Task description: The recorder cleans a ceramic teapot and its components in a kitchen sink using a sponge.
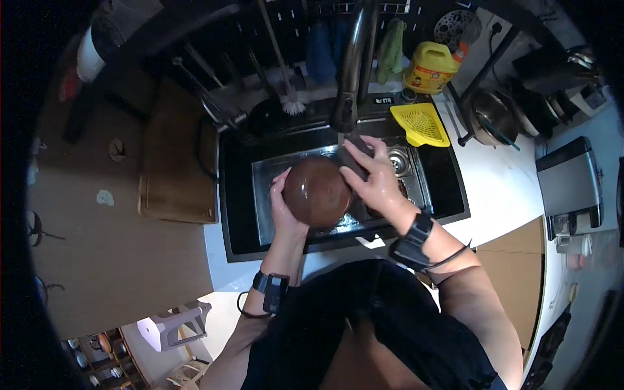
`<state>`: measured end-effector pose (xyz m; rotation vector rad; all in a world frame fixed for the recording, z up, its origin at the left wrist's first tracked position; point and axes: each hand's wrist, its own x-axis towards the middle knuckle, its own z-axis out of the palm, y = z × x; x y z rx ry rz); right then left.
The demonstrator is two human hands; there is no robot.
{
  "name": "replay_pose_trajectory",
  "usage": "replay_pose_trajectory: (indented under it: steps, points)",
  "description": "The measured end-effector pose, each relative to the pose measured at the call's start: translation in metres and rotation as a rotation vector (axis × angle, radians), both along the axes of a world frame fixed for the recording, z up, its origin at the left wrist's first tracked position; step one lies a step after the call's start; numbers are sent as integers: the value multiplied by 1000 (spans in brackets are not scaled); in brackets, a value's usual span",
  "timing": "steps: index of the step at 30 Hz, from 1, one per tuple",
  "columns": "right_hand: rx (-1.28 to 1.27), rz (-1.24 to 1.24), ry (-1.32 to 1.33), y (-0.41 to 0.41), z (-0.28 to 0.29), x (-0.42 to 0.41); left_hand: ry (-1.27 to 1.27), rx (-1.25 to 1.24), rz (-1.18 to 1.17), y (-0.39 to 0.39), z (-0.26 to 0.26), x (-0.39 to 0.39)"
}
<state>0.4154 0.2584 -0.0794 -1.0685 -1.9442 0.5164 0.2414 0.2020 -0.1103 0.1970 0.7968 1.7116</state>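
A wet, glossy brown bowl (318, 191) is tilted over the black-rimmed sink (263, 234), its rounded outside facing the camera. My left hand (287, 209) grips its left side, with most fingers hidden behind it. In my right hand (375, 170) is a dark grey block-shaped piece, perhaps a sponge or the faucet's spray head (355, 158); the picture does not settle which. It is just right of the bowl, directly below the dark faucet (346, 102). Part of a dark brown item shows in the sink beneath my right wrist; its kind is unclear.
A yellow perforated strainer (421, 124) rests on the sink's back right corner, near a yellow jug (429, 70). A metal drain (399, 161) shows at the right. Left stands a wooden cutting board (175, 165); behind is a white-bristled brush (294, 104). Metal pots (492, 117) stand at the right.
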Motion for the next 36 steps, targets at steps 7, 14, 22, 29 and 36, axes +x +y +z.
replay_pose_trajectory:
  steps: [7, 14, 22, 29, 36]
  points:
    - [56, 170, -50, -28, 20, 14, -214, -21, -81, 5, 6, -11]
    - [183, 177, -90, -27, 34, -14, -135, -28, -63, 4, -6, 7]
    - [268, 147, -130, -28, 40, -6, -129, 24, -33, 7, 15, 1]
    - [287, 79, -237, -31, 28, 5, 51, 62, 85, 7, 21, 1]
    - [282, 36, -250, -32, 32, -1, 74, 51, 171, 8, 31, 0]
